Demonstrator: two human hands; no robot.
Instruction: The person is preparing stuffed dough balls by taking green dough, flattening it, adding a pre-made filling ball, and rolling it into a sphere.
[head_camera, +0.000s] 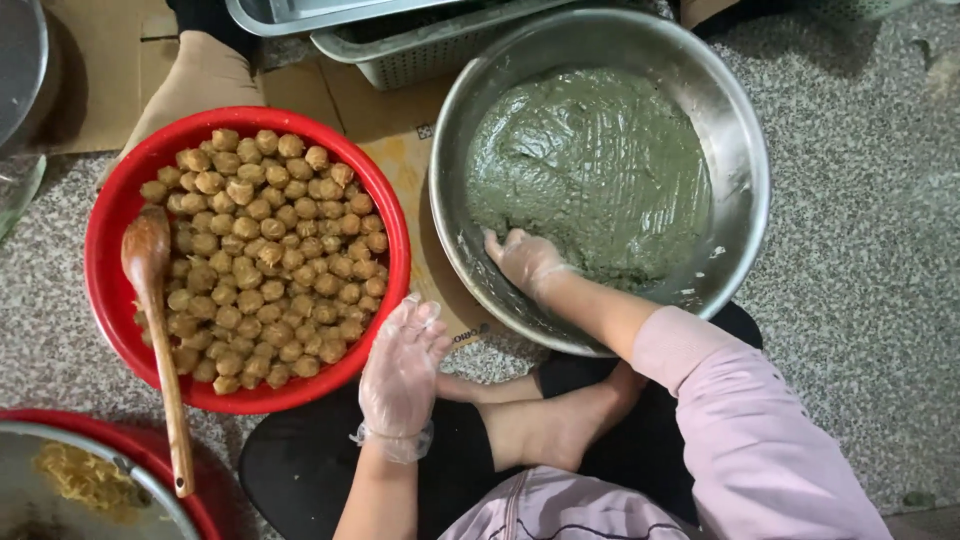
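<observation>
Speckled floor: gloved right hand (522, 258) digs into green paste (588, 175); gloved left hand (402, 365) hovers open, holding nothing.

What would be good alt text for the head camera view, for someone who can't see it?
Seen from above, a seated person's gloved right hand presses into green dough in a steel bowl, while the gloved left hand rests open at the rim of a red basin filled with small brown balls. A wooden spoon leans on the basin.
</observation>
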